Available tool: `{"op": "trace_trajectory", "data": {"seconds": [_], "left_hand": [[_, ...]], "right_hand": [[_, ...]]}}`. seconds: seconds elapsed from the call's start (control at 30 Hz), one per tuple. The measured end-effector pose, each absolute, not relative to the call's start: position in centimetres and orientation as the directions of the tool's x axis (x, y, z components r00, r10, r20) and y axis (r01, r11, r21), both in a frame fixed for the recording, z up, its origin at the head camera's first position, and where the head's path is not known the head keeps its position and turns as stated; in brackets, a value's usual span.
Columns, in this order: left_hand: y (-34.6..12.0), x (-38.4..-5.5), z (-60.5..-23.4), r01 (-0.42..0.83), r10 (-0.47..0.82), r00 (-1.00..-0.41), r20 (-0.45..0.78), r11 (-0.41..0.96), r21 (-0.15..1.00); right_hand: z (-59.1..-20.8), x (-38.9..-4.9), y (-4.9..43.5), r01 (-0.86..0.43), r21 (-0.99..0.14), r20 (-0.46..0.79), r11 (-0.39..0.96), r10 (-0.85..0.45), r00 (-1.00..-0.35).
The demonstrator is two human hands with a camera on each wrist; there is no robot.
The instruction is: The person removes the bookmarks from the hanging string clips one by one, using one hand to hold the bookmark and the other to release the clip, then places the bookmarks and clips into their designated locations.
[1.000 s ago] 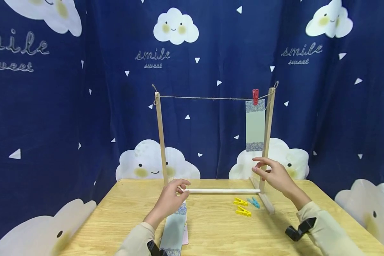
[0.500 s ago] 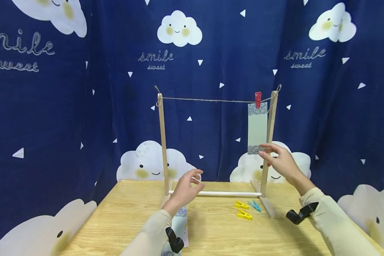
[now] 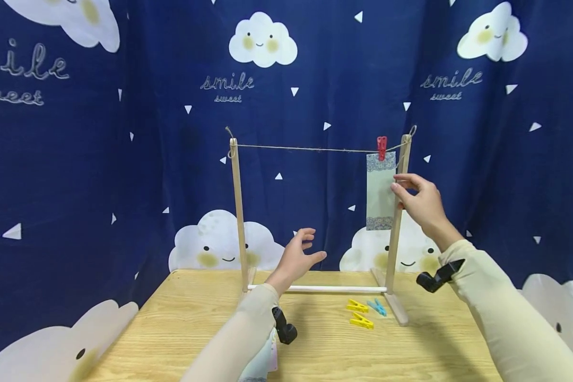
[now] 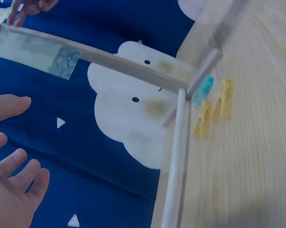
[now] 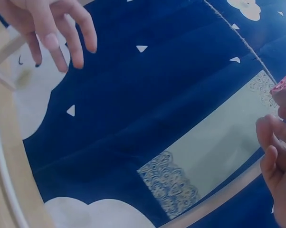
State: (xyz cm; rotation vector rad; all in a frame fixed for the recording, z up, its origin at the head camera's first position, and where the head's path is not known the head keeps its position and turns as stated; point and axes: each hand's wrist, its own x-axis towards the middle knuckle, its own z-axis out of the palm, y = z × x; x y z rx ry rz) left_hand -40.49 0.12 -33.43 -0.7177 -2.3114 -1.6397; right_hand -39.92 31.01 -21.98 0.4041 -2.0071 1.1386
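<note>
A pale green paper strip point(image 3: 380, 193) with blue lace-patterned ends hangs from a twine line point(image 3: 305, 148), held at its top by a red clothespin point(image 3: 381, 148). My right hand point(image 3: 422, 204) is raised beside the strip's right edge and the right post, its fingers loosely bent. Nothing shows between its fingertips; whether they touch the strip I cannot tell. Lower and further left, my left hand point(image 3: 296, 260) hangs in the air above the white rod point(image 3: 344, 289). Its fingers and thumb are spread apart, holding nothing, as the left wrist view point(image 4: 14, 190) also shows.
Wooden posts point(image 3: 239, 212) carry the twine. Two yellow clothespins point(image 3: 361, 320) and a blue one point(image 3: 376, 307) lie on the wooden table point(image 3: 196, 329) near the right foot. Another pale strip point(image 3: 258, 369) lies on a pink card point(image 3: 274, 354), partly under my left sleeve. A blue cloud-print curtain hangs behind.
My right hand has risen from below the hanging strip to beside its upper half. My left hand has moved up and right, away from the strip on the table, and its fingers have spread.
</note>
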Motion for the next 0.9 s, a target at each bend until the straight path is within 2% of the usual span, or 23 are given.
{"op": "trace_trajectory", "data": {"seconds": [0.17,0.37,0.53,0.9], "left_hand": [[2.3,-41.1,-32.6,0.490,0.251,-0.863,0.438,0.205,0.848],[5.1,-42.0,-31.9,0.445,0.217,-0.881,0.420,0.082,0.892],[7.1,-42.7,-31.0,0.432,0.179,-0.890,0.420,0.033,0.901],[11.2,-44.1,-30.5,0.434,0.169,-0.890,0.424,0.026,0.901]], "right_hand": [[-20.4,-40.0,30.5,-0.601,-0.591,0.749,0.538,0.088,-0.657],[-18.5,-40.1,29.8,-0.617,-0.529,0.789,0.582,0.070,-0.610],[-16.6,-40.4,29.0,-0.607,-0.489,0.800,0.627,0.045,-0.599],[-14.1,-41.0,29.1,-0.566,-0.565,0.722,0.601,0.028,-0.691]]}}
